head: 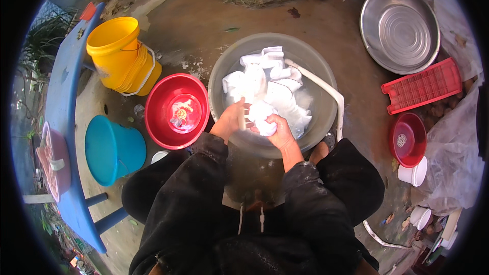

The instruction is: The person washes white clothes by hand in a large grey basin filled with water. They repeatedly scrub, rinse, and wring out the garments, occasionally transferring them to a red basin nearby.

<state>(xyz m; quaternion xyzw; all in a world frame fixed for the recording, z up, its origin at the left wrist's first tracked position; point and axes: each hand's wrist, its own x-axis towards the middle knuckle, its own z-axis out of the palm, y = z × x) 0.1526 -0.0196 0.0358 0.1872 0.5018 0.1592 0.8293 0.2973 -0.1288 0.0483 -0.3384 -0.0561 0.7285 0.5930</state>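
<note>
My right hand (280, 131) grips a bunched white cloth (261, 117) over the near part of a large grey basin (328, 68). Just left of that bundle is my left hand (231, 118), its fingers extended and holding a small pale, bar-like object (242, 117), which is blurred. More white cloths (280, 93) lie wet in the basin's water, some with a dark dotted trim. A white hose (323, 84) bends over the basin's right rim, its end among the cloths.
Left of the basin stand a red basin (151, 114), a yellow bucket (114, 53), a turquoise bucket (101, 152) and a blue bench (65, 80). To the right are a metal basin (401, 26), a red plastic rack (424, 84), a small red bowl (408, 137) and plastic sheeting (454, 145).
</note>
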